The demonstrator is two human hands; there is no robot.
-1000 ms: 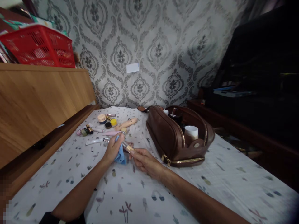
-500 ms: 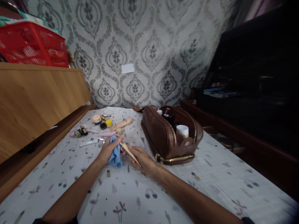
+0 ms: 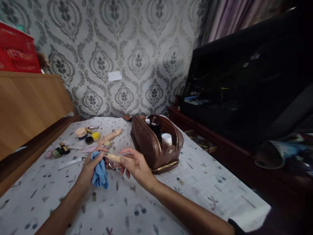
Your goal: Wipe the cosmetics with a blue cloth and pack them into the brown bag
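My left hand [image 3: 86,171] is closed around a bunched blue cloth [image 3: 100,173], its loose end hanging toward the bed sheet. The fingers of my right hand [image 3: 141,168] grip the beige tapered handle of what looks like a makeup brush [image 3: 113,158]. Its far end meets the cloth at my left fingers, so the tip is hidden. Just under the handle a shiny pinkish item [image 3: 111,164] shows in part; I cannot make out what it is. Right of my hands stands an unzipped brown toiletry bag [image 3: 144,143] with a white-capped jar [image 3: 167,139] and dark bottles inside.
Several cosmetics lie left of the bag: a white tube [image 3: 69,164], a yellow-lidded pot [image 3: 95,136], a beige tube [image 3: 113,134] and small bottles [image 3: 64,148]. A wooden headboard [image 3: 31,107] borders the left, a large black panel [image 3: 232,88] the right.
The view has turned right, so everything sits further left. My right hand has loosened and shifted its grip on the brush, which now lies more level, its handle end under my fingers.
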